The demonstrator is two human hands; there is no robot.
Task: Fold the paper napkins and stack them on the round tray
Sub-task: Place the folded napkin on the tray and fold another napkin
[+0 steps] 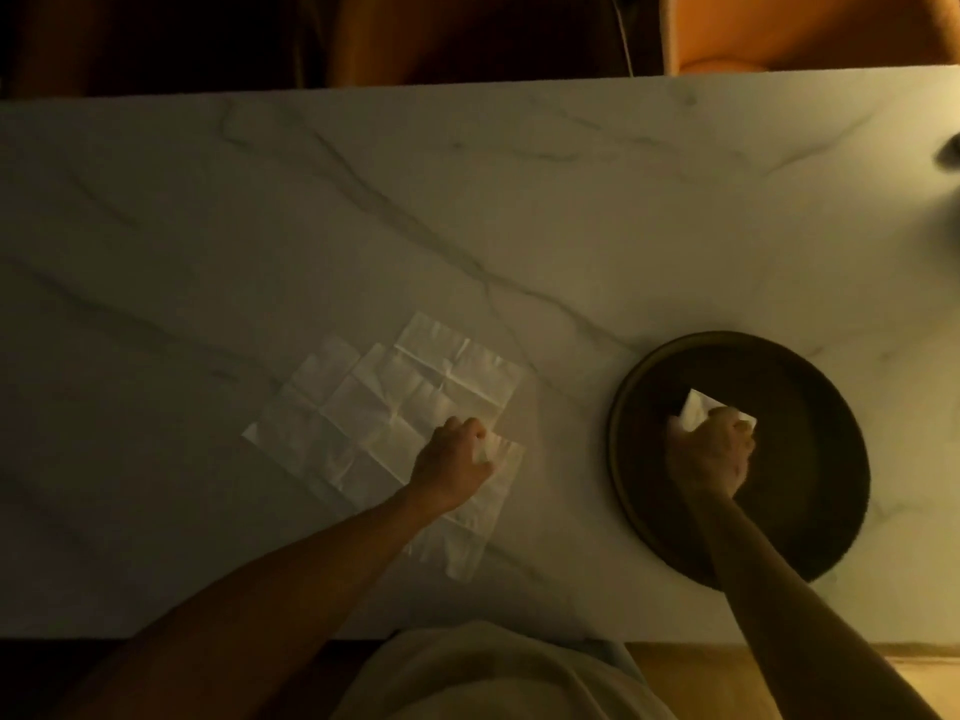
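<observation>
A person is leaning over a long white marble-look table point(467, 200) with thin grey lines running across its smooth top. The room is dim and yellowish, so small things are hard to see. A few thin, soft white paper napkins point(384, 407) are lying open and flat on the table, one partly over another, and they are showing square crease lines. How many there are is hard to tell. The left hand point(457, 459) is resting on the near corner of them, and its curled fingers are pinching up a little bit of the paper. Off to the right, a dark brown round tray point(810, 511) with a low raised rim is sitting on the table, apart from the open napkins. The right hand point(711, 449) is reaching into the tray and is gripping a small folded white napkin point(693, 410) near the tray's middle. The hand is hiding most of that napkin, so only its far corners are peeking out. The right arm is covering the tray's near edge. A dark blurry thing point(949, 153) is being cut off at the right edge.
</observation>
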